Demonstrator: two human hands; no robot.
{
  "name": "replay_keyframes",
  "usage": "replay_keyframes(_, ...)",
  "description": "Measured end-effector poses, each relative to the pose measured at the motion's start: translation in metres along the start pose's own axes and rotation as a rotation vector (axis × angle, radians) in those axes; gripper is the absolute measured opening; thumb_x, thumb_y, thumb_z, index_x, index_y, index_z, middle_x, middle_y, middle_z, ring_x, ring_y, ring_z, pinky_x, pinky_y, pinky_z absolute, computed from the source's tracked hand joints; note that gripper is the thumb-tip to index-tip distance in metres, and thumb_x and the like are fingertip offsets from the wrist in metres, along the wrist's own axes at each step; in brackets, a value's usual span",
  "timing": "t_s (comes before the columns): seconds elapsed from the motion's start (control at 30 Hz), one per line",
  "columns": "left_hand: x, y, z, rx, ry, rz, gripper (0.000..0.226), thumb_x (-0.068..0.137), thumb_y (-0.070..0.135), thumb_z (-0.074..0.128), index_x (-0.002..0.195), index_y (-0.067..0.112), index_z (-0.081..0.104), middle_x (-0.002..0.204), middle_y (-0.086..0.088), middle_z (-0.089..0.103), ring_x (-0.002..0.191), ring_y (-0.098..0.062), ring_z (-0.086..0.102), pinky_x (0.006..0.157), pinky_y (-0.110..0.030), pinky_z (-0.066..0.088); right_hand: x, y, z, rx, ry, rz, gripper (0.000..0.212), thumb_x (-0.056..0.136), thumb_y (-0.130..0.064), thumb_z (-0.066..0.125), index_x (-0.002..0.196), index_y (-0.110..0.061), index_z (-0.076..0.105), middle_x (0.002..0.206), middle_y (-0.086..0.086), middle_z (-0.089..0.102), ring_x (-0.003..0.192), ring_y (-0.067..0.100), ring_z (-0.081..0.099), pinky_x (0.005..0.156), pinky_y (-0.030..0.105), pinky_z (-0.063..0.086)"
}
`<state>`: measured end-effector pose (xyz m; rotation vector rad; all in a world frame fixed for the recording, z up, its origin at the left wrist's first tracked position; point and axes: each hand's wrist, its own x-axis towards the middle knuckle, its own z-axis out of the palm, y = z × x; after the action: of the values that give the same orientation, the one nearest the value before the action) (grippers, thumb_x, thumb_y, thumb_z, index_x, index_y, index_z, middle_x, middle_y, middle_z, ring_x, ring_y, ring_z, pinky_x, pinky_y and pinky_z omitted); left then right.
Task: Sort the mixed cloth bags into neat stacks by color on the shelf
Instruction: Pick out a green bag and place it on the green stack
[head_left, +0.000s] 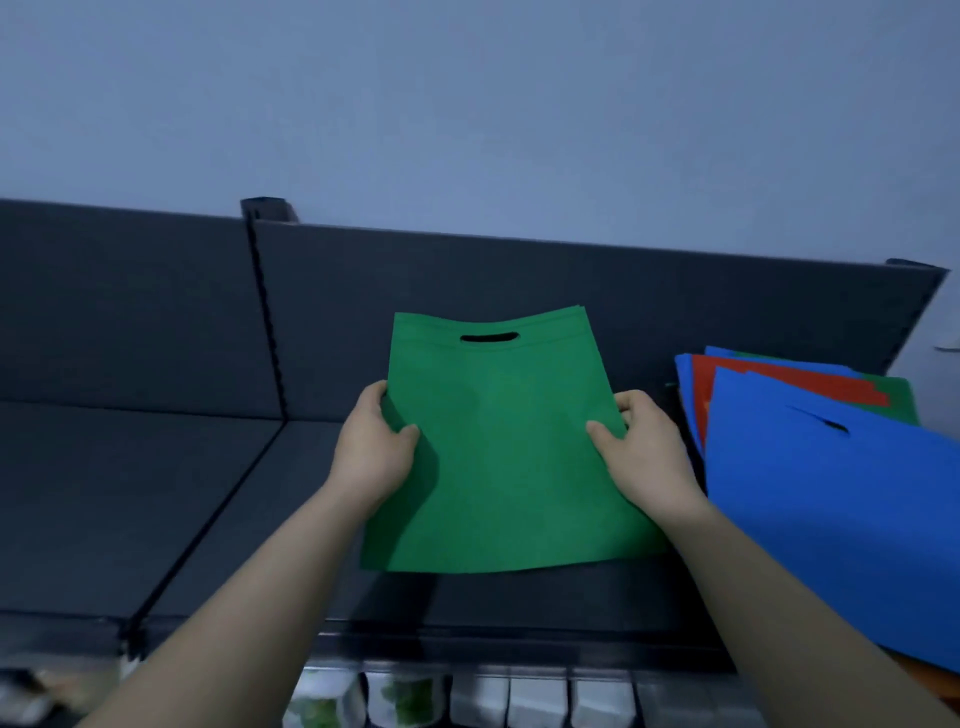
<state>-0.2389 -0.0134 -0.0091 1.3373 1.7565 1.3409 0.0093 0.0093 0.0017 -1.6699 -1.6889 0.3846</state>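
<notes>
Green bag (498, 447) is over the middle of the dark shelf (156, 493), its handle slot toward the back panel (519, 280). Both hands hold it. The left hand (374, 452) curls round its left edge with the thumb on top, and the right hand (644, 457) pinches the right edge the same way. It may be lifted slightly off the shelf, but I cannot tell.

Just beside the right hand lies a fanned pile (688, 395) of mixed bags. A blue bag (841, 509) is on top and a red bag (810, 388) shows beneath. The pile overhangs the shelf's front edge at the right.

To the left, the shelf surface runs on wide past a seam, with a slotted post (265, 312) at the back. Below the front edge stand blurred pale packages (519, 696).
</notes>
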Motion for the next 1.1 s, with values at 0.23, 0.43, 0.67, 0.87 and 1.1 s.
replay_keyframes(0.23,0.011,-0.043,-0.121,0.113,0.105,-0.026,0.056,0.093,0.008,0.056,0.144,0.018,0.035,0.132,0.000,0.056,0.105,-0.017,0.056,0.077,-0.027,0.045,-0.016,-0.095,0.086,0.031,-0.064,-0.055,0.024,0.092,-0.029,0.060,0.112,-0.021,0.051,0.095,-0.010,0.059,0.085,0.014,0.061,0.079,0.042,0.054)
replay_keyframes(0.43,0.018,-0.086,-0.238,0.173,0.162,-0.109,0.057,0.093,0.011,0.058,0.144,0.016,0.035,0.133,-0.004,0.055,0.108,-0.024,0.058,0.080,-0.031,0.048,-0.043,-0.187,0.170,0.072,-0.124,-0.095,0.023,0.092,-0.029,0.059,0.113,-0.021,0.051,0.095,-0.009,0.058,0.089,0.017,0.061,0.080,0.042,0.053)
replay_keyframes(0.67,0.018,-0.130,-0.345,0.159,0.151,-0.266,0.043,0.088,0.006,0.061,0.128,0.009,0.046,0.091,0.004,0.055,0.090,-0.026,0.063,0.079,-0.042,0.055,-0.076,-0.267,0.251,0.111,-0.197,-0.122,0.025,0.093,-0.028,0.059,0.115,-0.019,0.050,0.091,-0.011,0.054,0.087,0.018,0.060,0.078,0.042,0.054)
replay_keyframes(0.87,0.030,-0.168,-0.414,0.224,0.207,-0.339,0.054,0.088,0.001,0.058,0.139,0.009,0.040,0.114,-0.008,0.059,0.092,-0.028,0.063,0.079,-0.044,0.056,-0.088,-0.321,0.316,0.076,-0.275,-0.134,0.031,0.094,-0.029,0.057,0.122,-0.018,0.049,0.088,-0.009,0.051,0.089,0.020,0.057,0.083,0.043,0.053)
replay_keyframes(1.1,0.070,-0.211,-0.472,0.372,0.262,-0.380,0.060,0.091,0.000,0.056,0.146,0.013,0.035,0.141,-0.012,0.047,0.102,-0.026,0.057,0.073,-0.034,0.049,-0.079,-0.359,0.383,0.022,-0.394,-0.177,0.023,0.092,-0.032,0.058,0.109,-0.018,0.050,0.088,-0.006,0.056,0.086,0.021,0.059,0.075,0.037,0.052)
